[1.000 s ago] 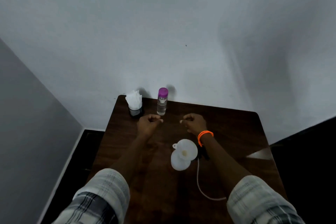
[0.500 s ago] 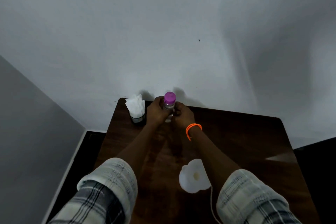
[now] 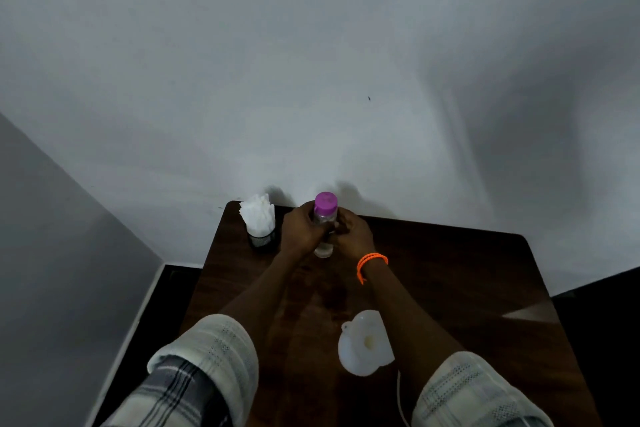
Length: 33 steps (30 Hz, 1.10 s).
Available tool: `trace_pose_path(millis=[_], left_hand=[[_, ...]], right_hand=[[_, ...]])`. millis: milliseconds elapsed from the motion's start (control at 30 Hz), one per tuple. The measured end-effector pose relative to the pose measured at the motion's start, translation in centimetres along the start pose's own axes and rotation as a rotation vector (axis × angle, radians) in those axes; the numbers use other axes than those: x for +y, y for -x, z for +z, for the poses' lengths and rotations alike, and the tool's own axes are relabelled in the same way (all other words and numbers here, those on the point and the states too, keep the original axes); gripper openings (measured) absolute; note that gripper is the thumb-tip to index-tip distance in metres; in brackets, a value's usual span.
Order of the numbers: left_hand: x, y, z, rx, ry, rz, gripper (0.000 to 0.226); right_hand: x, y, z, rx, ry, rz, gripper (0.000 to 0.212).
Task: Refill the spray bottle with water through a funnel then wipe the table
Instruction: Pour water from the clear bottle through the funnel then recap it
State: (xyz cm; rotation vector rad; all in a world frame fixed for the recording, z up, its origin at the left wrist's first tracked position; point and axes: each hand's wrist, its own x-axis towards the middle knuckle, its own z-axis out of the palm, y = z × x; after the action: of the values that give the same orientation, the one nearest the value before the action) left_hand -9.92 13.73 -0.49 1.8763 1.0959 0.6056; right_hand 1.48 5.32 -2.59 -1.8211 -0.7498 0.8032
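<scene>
While upright, bottle (image 3: pixel 325 225) sits between hands | left hand (image 3: pixel 302 229), right hand (image 3: pixel 351 232) both clasp it

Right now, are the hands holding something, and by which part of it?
Both the left hand and the right hand hold the clear plastic bottle with the purple cap by its body, below the cap.

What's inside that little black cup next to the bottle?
White folded paper napkins stick up out of the small black mesh cup at the far left corner of the dark wooden table. Their lower ends, and anything beneath them, are hidden inside.
</scene>
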Motion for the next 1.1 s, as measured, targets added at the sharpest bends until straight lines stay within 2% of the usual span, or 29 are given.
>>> trace_pose_path(millis=[100,267,367,433,533,633,967,1100], left_hand=[[2.8,0.9,-1.2,-0.002,0.078,0.048,0.032],[8.4,2.5,-3.2,0.066,0.166,0.113,0.044],[12.0,3.9,-4.5,0.05,0.17,0.139,0.045],[13.8,4.2,-5.2,-0.048,0.242,0.074,0.045],[16.4,4.9,-6.9,-0.276,0.523,-0.045,0.05],[18.7,6.3,-8.5,-0.405,0.746,0.0,0.04],[20.9,10.7,-8.6,-0.638,0.871,0.172,0.047],[21.1,11.7,-8.2,-0.616,0.95,0.161,0.043]], right_hand=[[-2.4,2.1,-1.3,0.03,0.019,-0.066,0.056],[-6.1,4.7,-4.5,0.078,-0.02,-0.189,0.052],[-8.8,6.9,-6.8,0.093,-0.058,-0.231,0.047],[-10.2,8.4,-8.5,0.051,-0.09,-0.239,0.042],[-12.1,10.7,-10.9,0.006,-0.114,-0.256,0.038],[-13.7,12.9,-12.8,-0.042,-0.133,-0.255,0.039],[-15.4,18.6,-16.4,-0.262,-0.157,-0.172,0.031],[-15.4,20.0,-16.4,-0.229,-0.13,-0.182,0.031]])
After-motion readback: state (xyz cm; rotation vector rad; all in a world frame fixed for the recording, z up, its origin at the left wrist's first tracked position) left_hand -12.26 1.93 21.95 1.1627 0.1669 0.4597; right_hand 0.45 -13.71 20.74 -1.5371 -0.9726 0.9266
